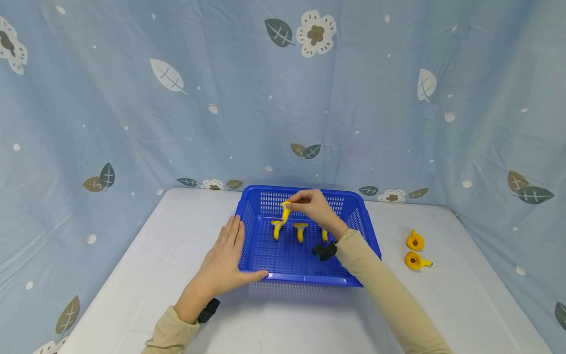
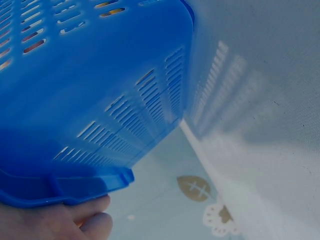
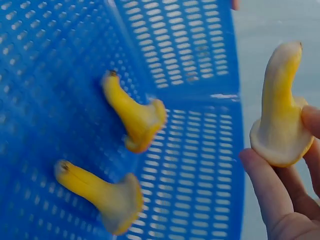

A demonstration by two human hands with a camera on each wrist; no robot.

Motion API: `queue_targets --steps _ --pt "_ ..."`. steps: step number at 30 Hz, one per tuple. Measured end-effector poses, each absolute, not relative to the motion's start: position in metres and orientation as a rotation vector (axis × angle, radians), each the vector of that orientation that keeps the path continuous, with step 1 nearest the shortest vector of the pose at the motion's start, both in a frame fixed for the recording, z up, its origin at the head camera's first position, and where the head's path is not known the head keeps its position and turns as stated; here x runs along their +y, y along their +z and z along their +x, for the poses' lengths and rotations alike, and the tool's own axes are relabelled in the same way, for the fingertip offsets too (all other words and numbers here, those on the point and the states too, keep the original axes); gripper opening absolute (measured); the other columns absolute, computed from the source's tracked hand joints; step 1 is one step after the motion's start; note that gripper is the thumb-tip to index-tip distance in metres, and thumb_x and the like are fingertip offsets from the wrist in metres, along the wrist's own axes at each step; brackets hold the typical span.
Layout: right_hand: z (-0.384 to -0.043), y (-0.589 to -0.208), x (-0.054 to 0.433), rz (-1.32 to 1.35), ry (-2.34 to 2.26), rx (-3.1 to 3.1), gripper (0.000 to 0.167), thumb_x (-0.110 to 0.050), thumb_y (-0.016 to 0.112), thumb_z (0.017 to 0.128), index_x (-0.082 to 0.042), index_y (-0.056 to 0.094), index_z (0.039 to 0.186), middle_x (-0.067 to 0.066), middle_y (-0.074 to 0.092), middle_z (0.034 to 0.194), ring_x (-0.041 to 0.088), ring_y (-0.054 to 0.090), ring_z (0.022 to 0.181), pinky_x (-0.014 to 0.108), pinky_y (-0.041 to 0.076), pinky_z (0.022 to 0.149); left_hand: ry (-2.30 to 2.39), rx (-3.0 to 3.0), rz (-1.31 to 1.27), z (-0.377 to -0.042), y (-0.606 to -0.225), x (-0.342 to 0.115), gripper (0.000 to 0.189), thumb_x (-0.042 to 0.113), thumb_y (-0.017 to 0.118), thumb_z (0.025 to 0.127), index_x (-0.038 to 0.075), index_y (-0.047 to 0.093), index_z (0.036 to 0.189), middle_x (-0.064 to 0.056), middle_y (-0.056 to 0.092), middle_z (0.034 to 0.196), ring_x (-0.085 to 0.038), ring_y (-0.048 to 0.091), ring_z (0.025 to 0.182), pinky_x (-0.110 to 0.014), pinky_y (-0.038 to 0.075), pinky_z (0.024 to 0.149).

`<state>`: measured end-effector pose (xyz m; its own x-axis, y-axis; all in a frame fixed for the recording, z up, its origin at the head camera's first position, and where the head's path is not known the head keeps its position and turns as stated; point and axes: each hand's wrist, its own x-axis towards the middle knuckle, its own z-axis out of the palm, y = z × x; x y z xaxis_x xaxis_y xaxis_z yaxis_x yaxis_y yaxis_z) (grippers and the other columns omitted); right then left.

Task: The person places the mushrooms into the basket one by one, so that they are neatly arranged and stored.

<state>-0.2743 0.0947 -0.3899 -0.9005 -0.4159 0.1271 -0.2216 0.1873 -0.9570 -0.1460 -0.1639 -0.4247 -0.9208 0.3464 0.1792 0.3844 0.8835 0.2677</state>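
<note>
A yellow mushroom point(image 1: 285, 212) with a pale flared cap is pinched between the thumb and fingers of my right hand point(image 1: 315, 206), over the far left part of a blue plastic basket point(image 1: 305, 280). In the right wrist view, the held mushroom point(image 3: 281, 107) points stem up. Below it, similar yellow mushrooms point(image 1: 300, 232) lie in a row on the basket floor, one partly hidden by the right arm. My left hand point(image 1: 225, 255) rests with straight fingers along the basket's left rim, its thumb against the front rim. In the left wrist view, fingers point(image 2: 95, 220) touch the rim.
Two more yellow mushrooms, one farther back point(image 1: 414, 241) and one nearer point(image 1: 415, 261), lie on the white table point(image 1: 460, 295) to the right of the basket. A blue patterned curtain point(image 1: 247, 98) hangs behind and around the table.
</note>
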Motion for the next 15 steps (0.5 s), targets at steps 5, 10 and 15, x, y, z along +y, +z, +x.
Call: queue_targets --steps 5,10,15 --pt "-0.27 -0.399 0.086 -0.684 -1.644 2.356 0.012 -0.011 0.071 0.092 -0.001 0.074 0.099 0.009 0.07 0.099 0.041 0.065 0.097 0.052 0.056 0.086 -0.45 -2.928 -0.567 -0.146 -0.425 -0.164 0.135 0.091 0.048 0.072 -0.008 0.011 0.155 -0.024 0.001 0.164 -0.037 -0.001 0.151 -0.052 0.013 0.121" --pt "-0.27 -0.408 0.081 -0.765 -1.468 2.43 0.008 -0.012 0.075 0.088 -0.005 0.074 0.092 0.005 0.07 0.095 0.029 0.067 0.091 0.037 0.057 0.081 -0.441 -2.921 -0.575 -0.146 -0.425 -0.164 0.134 0.091 0.049 0.072 -0.008 0.012 0.155 -0.024 0.002 0.164 -0.037 -0.001 0.151 -0.052 0.014 0.12" --pt "-0.271 -0.412 0.079 -0.84 -1.382 2.452 0.008 -0.011 0.078 0.086 -0.007 0.072 0.087 0.002 0.068 0.092 0.023 0.065 0.089 0.033 0.056 0.082 -0.439 -2.913 -0.581 -0.146 -0.426 -0.164 0.133 0.089 0.05 0.073 -0.009 0.012 0.154 -0.024 0.002 0.163 -0.037 0.0 0.151 -0.051 0.013 0.121"
